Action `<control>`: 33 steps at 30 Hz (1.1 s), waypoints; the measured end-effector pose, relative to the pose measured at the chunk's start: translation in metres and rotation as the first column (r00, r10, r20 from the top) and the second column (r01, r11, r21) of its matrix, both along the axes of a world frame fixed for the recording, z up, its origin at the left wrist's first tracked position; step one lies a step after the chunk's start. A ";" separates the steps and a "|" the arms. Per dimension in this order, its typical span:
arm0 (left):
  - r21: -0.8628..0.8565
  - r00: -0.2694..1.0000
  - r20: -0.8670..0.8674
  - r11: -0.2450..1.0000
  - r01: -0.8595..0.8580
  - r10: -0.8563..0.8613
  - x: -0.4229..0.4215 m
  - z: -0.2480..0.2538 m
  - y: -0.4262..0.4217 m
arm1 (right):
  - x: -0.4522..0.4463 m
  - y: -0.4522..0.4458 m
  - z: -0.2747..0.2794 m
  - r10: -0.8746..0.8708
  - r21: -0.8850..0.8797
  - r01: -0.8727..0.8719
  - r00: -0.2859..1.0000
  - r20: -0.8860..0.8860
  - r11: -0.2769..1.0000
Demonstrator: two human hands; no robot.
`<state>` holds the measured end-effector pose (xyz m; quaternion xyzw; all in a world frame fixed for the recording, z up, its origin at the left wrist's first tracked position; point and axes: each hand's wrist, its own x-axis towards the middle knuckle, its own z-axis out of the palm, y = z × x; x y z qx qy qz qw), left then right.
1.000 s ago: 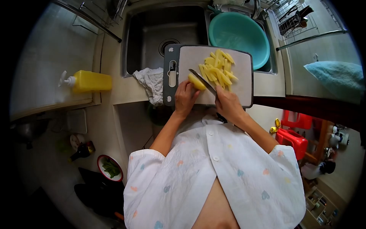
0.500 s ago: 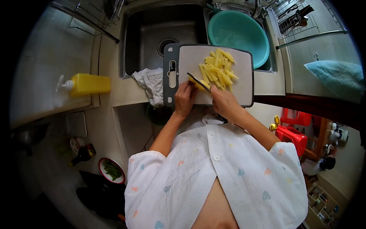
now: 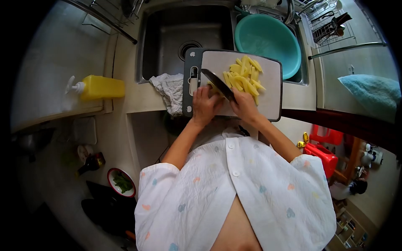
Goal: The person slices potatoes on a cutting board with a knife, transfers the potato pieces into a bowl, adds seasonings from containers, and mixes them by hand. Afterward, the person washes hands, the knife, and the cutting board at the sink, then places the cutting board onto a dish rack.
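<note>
My right hand (image 3: 244, 105) is closed round the handle of a kitchen knife (image 3: 217, 82). The dark blade slants up and to the left, its flat side turned partly toward me. Just left of the blade, my left hand (image 3: 204, 104) has its fingers bent over a yellow potato piece (image 3: 211, 86), mostly hidden by the fingers and the knife. Both hands are over a pale cutting board (image 3: 268, 100) with a grey border and a slotted handle. On the board, right of the knife, lies a loose heap of cut potato strips (image 3: 246, 75).
Behind the board are a steel sink (image 3: 167, 37) and a turquoise basin (image 3: 268, 42). A crumpled cloth (image 3: 171, 93) touches the board's left side. Further left lies a yellow pump bottle (image 3: 102, 87). A bowl of green leaves (image 3: 121, 182) stands lower left; a person (image 3: 345, 189) is at far right.
The knife has turned, so more of its flat blade shows and it covers more of the potato piece. The whole view has shifted slightly.
</note>
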<state>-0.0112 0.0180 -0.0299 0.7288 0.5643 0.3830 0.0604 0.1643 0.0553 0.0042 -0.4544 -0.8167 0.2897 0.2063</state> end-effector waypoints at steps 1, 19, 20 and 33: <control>0.009 0.998 -0.068 1.000 0.010 -0.009 -0.004 0.001 0.000 | 0.002 0.003 0.006 -0.014 -0.041 0.012 0.999 -0.050 0.999; -0.011 -0.305 0.896 0.705 0.709 0.321 -0.013 0.026 0.058 | 0.043 0.046 0.055 -0.503 -0.809 -0.184 0.700 -0.507 0.559; -0.069 -0.244 0.912 0.709 0.701 0.330 -0.025 0.018 0.055 | 0.050 0.044 0.059 -0.503 -0.809 -0.184 0.700 -0.507 0.558; -0.692 0.296 0.715 0.701 0.170 0.634 -0.021 0.021 -0.020 | 0.093 -0.017 0.056 0.246 -0.190 -0.185 0.892 0.379 0.964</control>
